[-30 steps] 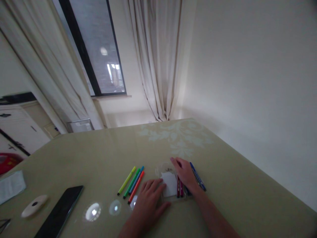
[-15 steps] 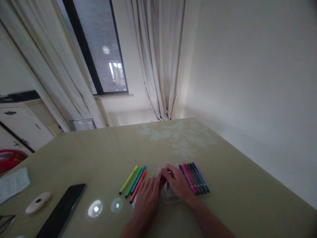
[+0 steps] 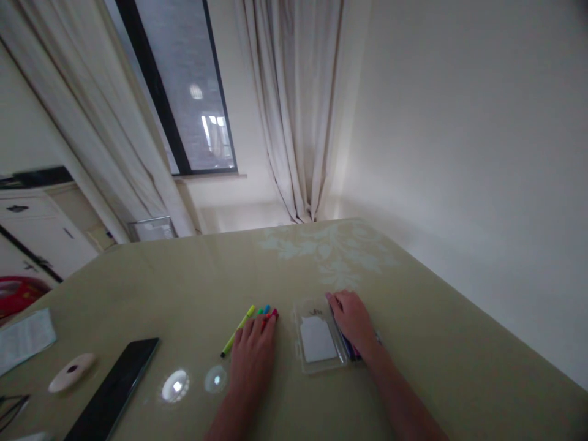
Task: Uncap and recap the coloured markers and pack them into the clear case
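Note:
My left hand [image 3: 255, 347] lies over a group of felt-tip pens, fingers bent downward, closed on a pink felt-tip pen [image 3: 275, 313] whose end pokes out past the fingertips. Beside it a yellow-green felt-tip pen [image 3: 238, 331] shows nearly whole; the green, blue and orange ones are mostly covered. To the right, a clear plastic case [image 3: 297, 343] lies open, a white card [image 3: 316, 339] in its left half. Over its right half my right hand [image 3: 353, 318] is curled at the far ends of dark felt-tip pens [image 3: 351, 350]; what its fingers grip is hidden.
At left on the table [image 3: 184, 288] lie a black tablet-like slab [image 3: 113, 389], a white oval device [image 3: 71, 372], a pale folded cloth or paper [image 3: 27, 340] and a dark cable [image 3: 11, 413]. A wall [image 3: 482, 214] borders the table on the right.
My hands have parted. The left went left with the pink pen to the loose pens; the right shifted right onto the row of pens, uncovering the case's left half.

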The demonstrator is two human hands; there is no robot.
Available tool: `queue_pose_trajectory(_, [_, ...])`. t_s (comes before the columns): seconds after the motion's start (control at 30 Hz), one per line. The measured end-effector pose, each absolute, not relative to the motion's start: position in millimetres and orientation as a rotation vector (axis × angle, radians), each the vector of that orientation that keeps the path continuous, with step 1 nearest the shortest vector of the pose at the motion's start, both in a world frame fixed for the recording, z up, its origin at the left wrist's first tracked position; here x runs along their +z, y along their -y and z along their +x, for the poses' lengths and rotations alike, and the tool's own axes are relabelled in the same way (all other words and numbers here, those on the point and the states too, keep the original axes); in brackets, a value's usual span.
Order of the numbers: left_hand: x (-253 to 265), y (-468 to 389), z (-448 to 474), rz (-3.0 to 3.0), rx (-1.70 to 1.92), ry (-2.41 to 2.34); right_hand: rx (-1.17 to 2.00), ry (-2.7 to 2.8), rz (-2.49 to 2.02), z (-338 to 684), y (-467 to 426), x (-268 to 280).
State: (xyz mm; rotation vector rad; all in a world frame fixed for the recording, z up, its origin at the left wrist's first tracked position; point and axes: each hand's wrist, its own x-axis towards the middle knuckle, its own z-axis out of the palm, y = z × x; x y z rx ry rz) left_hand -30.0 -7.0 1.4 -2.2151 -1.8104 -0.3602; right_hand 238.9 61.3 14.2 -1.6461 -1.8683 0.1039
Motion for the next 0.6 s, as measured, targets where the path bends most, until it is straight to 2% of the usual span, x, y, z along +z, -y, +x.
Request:
queue_pose_trajectory(0.2, [3.1, -1.9, -50.8, -2.109, -0.328, 1.947, 0.002, 1.986, -1.665, 236.3, -63.4, 10.7])
queue_pose_trajectory(0.33, [2.8, -6.2, -56.6, -2.113, -0.508, 1.948, -0.035, 1.988, -1.675, 235.9, -66.2, 6.4])
queue_pose_trajectory(0.47, [1.9, 5.4, -37.0, -2.54, -0.751, 1.602, -0.032, 1.976, -1.678, 234.1, -66.6, 5.2])
queue_pose_trajectory(0.6, [-0.1, 25.5, -9.5, -2.889, -0.628, 1.392, -0.023, 1.966, -1.677, 232.9, -66.5, 4.9])
